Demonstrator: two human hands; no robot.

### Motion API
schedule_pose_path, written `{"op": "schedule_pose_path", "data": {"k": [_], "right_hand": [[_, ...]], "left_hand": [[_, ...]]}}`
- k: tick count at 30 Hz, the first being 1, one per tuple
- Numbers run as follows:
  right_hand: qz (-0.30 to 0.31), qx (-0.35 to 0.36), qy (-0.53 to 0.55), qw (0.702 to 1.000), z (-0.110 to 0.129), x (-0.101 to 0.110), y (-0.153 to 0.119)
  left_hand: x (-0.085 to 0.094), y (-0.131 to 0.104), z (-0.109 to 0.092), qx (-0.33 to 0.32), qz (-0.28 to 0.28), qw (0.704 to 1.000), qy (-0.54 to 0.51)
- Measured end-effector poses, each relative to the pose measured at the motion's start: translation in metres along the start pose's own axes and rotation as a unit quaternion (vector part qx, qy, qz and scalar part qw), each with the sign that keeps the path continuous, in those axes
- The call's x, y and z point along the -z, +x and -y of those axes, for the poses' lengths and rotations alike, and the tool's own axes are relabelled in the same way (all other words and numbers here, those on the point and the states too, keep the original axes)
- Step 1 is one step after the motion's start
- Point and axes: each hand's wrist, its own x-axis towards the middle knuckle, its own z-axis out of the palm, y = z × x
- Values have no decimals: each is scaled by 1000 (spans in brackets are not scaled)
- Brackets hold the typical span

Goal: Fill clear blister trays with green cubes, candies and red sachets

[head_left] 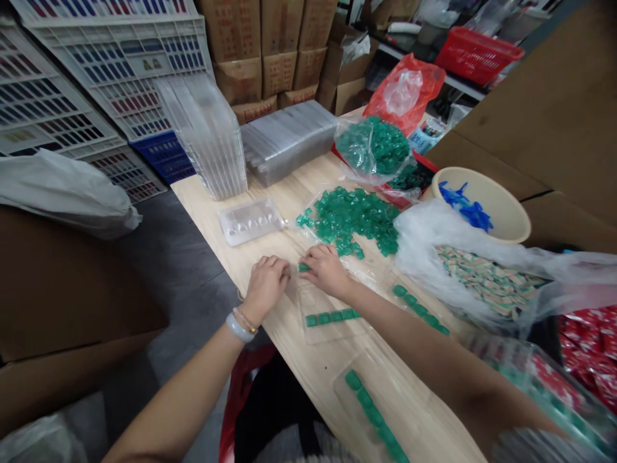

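Observation:
My right hand (325,269) is closed with its fingertips on a small green translucent piece (303,267), over what looks like a clear plastic tray. Just left of it, my left hand (268,283) has its fingers curled together; what they hold, if anything, is hidden. Nearer to me lies a clear tray (332,331) with a row of green pieces (336,316) in it. Further trays with green rows (419,310) (373,411) rest to the right and near the front. Beyond my hands spreads a loose pile of green pieces (357,215), and an unfilled clear tray (250,220) sits to the left.
Stacks of clear trays (289,138) (205,138) stand at the table's back left. A bag of green pieces (378,148), a cream bowl with blue items (506,215) and a bag of striped packets (491,276) line the right. White crates (120,71) rise behind the left edge.

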Motion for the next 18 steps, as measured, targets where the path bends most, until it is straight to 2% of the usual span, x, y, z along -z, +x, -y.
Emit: {"op": "schedule_pose_path", "data": {"k": [3, 6, 8, 10, 11, 13, 16, 18], "right_hand": [[-73, -47, 31, 996, -14, 12, 7], [-127, -119, 49, 983, -38, 20, 37], [-105, -130, 52, 985, -53, 20, 61], [-57, -115, 36, 991, -63, 16, 79], [-36, -105, 22, 994, -66, 14, 85], [-22, -97, -2, 995, -68, 10, 89], [-47, -114, -9, 992, -66, 7, 90], [-60, -134, 3, 989, -64, 7, 93]], "left_hand": [[11, 26, -5, -21, -42, 999, -26], [12, 78, -18, -46, -55, 996, -61], [6, 112, -27, 7, -31, 999, -1], [-2, 134, -32, 62, 6, 996, 68], [-5, 139, -32, 71, 20, 993, 91], [-10, 138, -28, 49, 29, 993, 104], [-11, 127, -19, 6, 0, 998, 68], [-10, 121, -14, -5, -37, 999, 6]]}}
